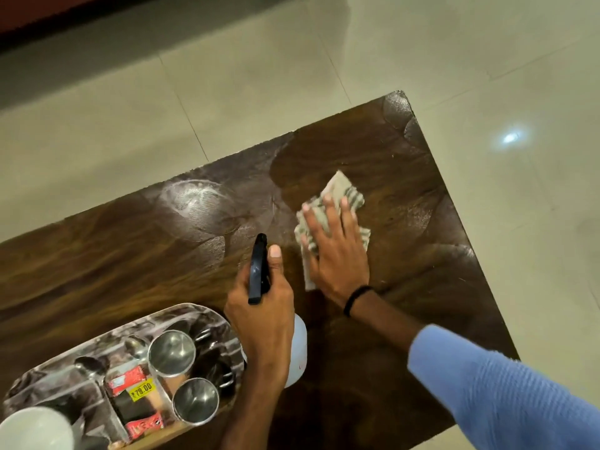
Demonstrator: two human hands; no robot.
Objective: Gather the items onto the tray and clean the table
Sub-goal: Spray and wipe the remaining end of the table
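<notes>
My right hand [337, 251] lies flat, fingers spread, on a striped grey cloth [341, 193] pressed to the dark wooden table [97, 254]. My left hand [263, 306] grips a spray bottle [298, 349] with a black trigger head, its white body partly hidden under the hand. At the lower left a shiny oval tray [207, 313] holds two steel cups [172, 352], a spoon [89, 367], a red packet with a yellow price sticker [136, 394] and a white cup [32, 430].
Wet, misted patches [201, 206] shine on the tabletop left of the cloth and near the far right corner [397, 105]. Beige floor tiles [519, 92] surround the table beyond its far and right edges.
</notes>
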